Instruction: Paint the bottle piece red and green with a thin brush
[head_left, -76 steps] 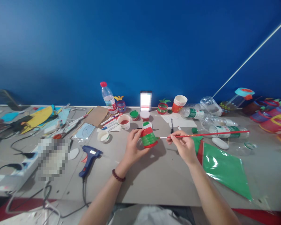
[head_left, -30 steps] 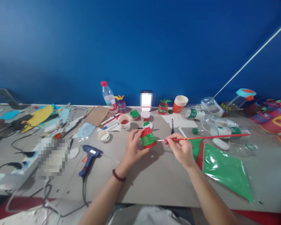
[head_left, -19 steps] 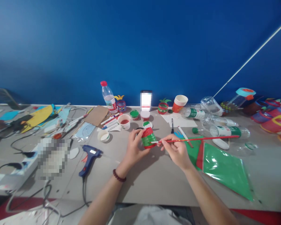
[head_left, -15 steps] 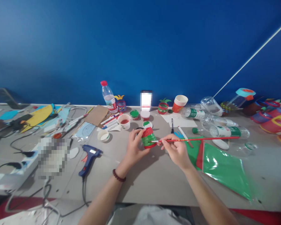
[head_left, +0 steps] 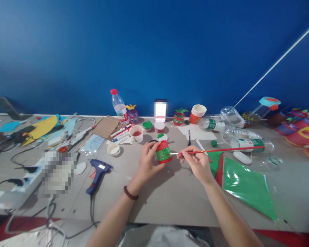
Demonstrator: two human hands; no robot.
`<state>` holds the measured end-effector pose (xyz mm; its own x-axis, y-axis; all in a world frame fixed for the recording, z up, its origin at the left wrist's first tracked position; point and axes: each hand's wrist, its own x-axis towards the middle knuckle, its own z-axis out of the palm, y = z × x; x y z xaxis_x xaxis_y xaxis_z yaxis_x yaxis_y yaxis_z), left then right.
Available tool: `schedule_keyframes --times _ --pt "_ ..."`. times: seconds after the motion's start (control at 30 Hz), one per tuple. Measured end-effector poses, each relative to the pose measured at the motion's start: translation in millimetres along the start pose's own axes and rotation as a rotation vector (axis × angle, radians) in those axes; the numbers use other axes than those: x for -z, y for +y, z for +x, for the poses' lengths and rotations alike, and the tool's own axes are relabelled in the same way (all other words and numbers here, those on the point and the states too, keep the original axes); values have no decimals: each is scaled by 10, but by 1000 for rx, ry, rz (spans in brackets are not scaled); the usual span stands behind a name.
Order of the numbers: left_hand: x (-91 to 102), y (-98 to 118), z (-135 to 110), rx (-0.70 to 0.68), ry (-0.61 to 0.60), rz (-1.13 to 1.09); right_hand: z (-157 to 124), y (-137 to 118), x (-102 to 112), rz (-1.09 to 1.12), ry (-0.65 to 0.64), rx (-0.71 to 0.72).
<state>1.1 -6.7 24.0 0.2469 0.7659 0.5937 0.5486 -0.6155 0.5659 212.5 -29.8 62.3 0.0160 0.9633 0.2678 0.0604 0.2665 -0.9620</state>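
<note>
My left hand (head_left: 147,162) is wrapped round a small red and green painted cup (head_left: 163,151), held tilted above the grey table (head_left: 175,195). My right hand (head_left: 198,164) pinches a long red paintbrush (head_left: 221,150) near its front end. The brush's white tip touches the cup's right side. A beaded bracelet circles my left wrist. Just behind the cup lies a lid with green paint (head_left: 162,137).
A blue glue gun (head_left: 98,171) with its cable lies to the left. A cup of red paint (head_left: 136,133), small paint pots (head_left: 147,126), markers and a water bottle (head_left: 119,106) stand behind. Green sheet (head_left: 244,187), empty plastic bottles (head_left: 243,144) and paper cups (head_left: 197,113) lie right. Cables clutter the left.
My right hand brought the brush tip leftward onto the cup's side, then drew it back slightly to the right. The left hand kept hold of the cup.
</note>
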Motion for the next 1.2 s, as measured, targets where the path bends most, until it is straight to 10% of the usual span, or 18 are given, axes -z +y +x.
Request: schedule_keyframes --times 1.2 --pt "-18 -29 -26 -12 44 -39 -6 77 62 -128 56 45"
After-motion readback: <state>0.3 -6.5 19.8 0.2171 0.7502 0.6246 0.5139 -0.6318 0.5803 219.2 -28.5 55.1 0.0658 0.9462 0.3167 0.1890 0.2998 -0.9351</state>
